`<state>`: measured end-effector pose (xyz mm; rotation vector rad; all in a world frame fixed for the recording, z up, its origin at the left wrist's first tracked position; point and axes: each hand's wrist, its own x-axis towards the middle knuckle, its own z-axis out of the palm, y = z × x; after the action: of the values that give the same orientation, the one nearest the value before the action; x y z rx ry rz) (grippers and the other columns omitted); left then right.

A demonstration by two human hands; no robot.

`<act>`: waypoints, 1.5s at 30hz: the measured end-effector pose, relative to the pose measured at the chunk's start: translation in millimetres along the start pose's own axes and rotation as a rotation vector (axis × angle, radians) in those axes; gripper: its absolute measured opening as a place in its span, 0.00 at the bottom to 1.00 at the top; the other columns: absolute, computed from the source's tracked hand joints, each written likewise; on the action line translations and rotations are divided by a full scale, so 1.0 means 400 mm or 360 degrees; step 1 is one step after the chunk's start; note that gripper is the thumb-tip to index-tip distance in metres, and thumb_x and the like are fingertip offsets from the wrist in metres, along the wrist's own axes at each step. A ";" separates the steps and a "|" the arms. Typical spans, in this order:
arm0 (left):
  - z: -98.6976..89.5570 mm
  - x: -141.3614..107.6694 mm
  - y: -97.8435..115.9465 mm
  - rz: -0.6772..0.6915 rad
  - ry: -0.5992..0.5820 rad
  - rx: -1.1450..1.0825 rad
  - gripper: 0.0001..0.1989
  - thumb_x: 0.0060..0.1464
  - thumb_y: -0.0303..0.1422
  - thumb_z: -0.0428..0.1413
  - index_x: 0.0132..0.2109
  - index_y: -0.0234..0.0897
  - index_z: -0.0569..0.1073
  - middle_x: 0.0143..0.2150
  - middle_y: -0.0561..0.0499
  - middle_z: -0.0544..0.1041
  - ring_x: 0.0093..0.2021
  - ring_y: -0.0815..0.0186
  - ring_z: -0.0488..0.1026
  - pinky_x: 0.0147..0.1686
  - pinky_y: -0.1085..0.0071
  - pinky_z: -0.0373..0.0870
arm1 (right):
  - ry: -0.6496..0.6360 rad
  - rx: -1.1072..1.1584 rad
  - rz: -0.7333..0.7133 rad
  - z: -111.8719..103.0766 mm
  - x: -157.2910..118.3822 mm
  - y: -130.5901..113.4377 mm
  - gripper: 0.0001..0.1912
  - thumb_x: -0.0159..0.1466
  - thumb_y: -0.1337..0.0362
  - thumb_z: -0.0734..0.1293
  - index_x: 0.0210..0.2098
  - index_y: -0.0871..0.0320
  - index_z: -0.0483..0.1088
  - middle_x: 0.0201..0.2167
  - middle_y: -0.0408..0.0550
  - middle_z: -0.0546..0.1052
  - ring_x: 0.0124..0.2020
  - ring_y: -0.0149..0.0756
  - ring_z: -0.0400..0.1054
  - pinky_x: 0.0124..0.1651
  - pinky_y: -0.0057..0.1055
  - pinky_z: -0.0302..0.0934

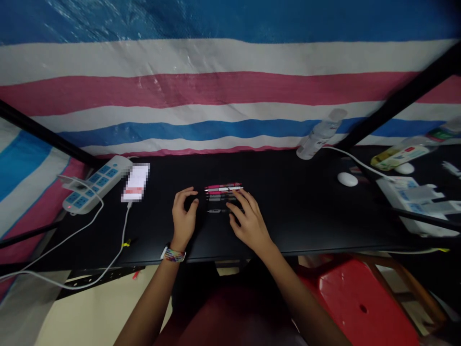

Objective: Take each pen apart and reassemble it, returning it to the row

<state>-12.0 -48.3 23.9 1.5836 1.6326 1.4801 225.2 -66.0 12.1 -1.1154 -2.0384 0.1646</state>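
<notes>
Wristband of multicoloured woven material encircles the left wrist, clear of the fingers. Beyond it, the left hand stands at the left ends of the pens, thumb and index finger curved well apart, holding nothing; this position probably serves to guard or square those ends. The right hand bends over the opposite ends with fingers spread; whether it pinches a pen or only touches cannot be told, since the fingers cover the contact. Between the hands, on the flat black desk, the slim dark pen with a grey clip lies nearest, set apart by a gap. Farther on, grey-and-black pens, a white-and-pink pen and a pink-barrelled pen lie close and roughly parallel, an arrangement that likely keeps each reachable. At left, a white-screened phone sits beside a white power strip with blue sockets, presumably for charging. Farthest, a clear plastic bottle stands before the striped plastic sheet, out of the working area.
</notes>
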 end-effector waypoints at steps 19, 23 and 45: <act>0.058 0.140 0.027 0.0541 -0.0432 0.0128 0.08 0.71 0.41 0.61 0.46 0.48 0.85 0.43 0.50 0.88 0.48 0.52 0.82 0.72 0.42 0.58 | 0.0184 0.0892 0.0529 -0.002 0.178 0.110 0.08 0.69 0.56 0.75 0.43 0.49 0.86 0.40 0.49 0.87 0.42 0.47 0.79 0.51 0.49 0.74; 0.099 0.213 -0.011 0.0447 -0.0391 0.0091 0.10 0.70 0.42 0.60 0.44 0.45 0.85 0.45 0.47 0.88 0.49 0.50 0.81 0.63 0.48 0.68 | 0.0304 0.1417 0.0986 0.044 0.231 0.182 0.16 0.65 0.47 0.76 0.39 0.53 0.85 0.28 0.45 0.82 0.31 0.40 0.76 0.40 0.40 0.73; 0.140 0.312 -0.068 0.0451 -0.0597 0.0095 0.26 0.77 0.51 0.49 0.31 0.42 0.66 0.28 0.54 0.65 0.30 0.62 0.64 0.35 0.64 0.58 | 0.0101 0.1710 0.1064 0.093 0.324 0.296 0.16 0.54 0.51 0.85 0.35 0.55 0.86 0.27 0.46 0.83 0.28 0.35 0.75 0.34 0.36 0.72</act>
<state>-8.6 91.0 25.8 2.0484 1.2910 1.1713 238.2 112.8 8.3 -0.9717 -1.1066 1.3444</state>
